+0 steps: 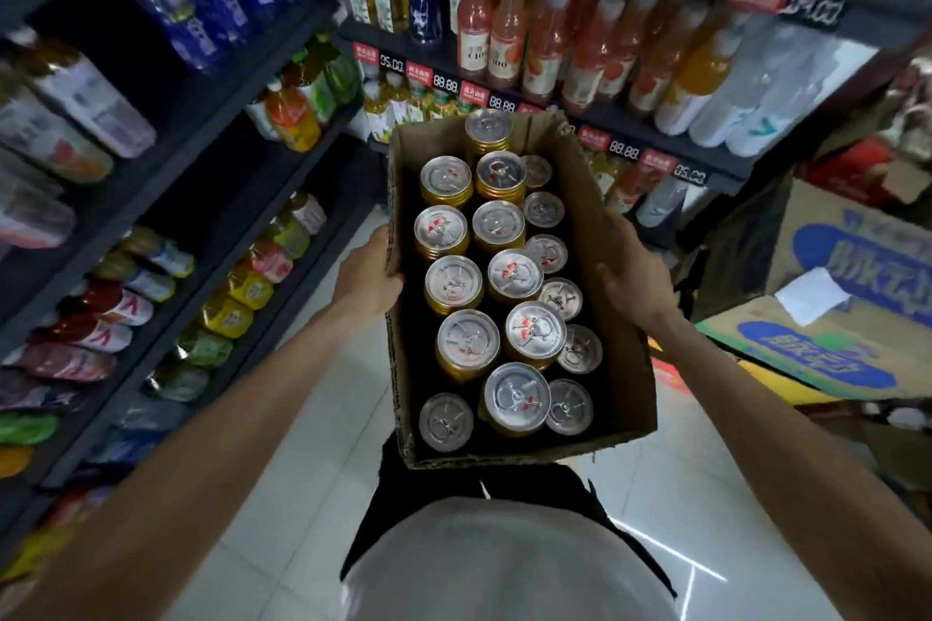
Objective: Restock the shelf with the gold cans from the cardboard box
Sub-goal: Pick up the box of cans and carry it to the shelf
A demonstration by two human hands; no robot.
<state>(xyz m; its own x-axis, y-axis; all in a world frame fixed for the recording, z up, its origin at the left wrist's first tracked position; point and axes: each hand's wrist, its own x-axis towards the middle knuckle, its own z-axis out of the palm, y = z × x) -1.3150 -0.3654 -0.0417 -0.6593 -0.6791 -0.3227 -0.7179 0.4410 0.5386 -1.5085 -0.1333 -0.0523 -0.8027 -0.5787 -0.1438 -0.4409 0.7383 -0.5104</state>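
Only the head view to go on, so here's what it shows. The cardboard box (613, 277) is up in the air in the aisle, carried in both hands and not resting on anything. The left hand (370, 275) grips the left wall, thumb hooked over the rim and fingers wrapped down the outside. The right hand (633, 280) clamps the right wall from outside, fingers curled around the cardboard. The gold cans (497, 287) are all in the box, standing upright in rows. The far ones sit higher than the near ones, so they're probably stacked or the box is tilted.

None are on a shelf yet, so I'd say the restock is at the carry stage. The shelves (282, 187) on the left and ahead are packed with bottles (547, 40).

What worries me: the box looks soft and torn at the rim, and it's held by the walls only, nothing visibly under the bottom. That many cans could bow a wall or slip the grip. Letting go with one hand to grab a can would probably tip it.
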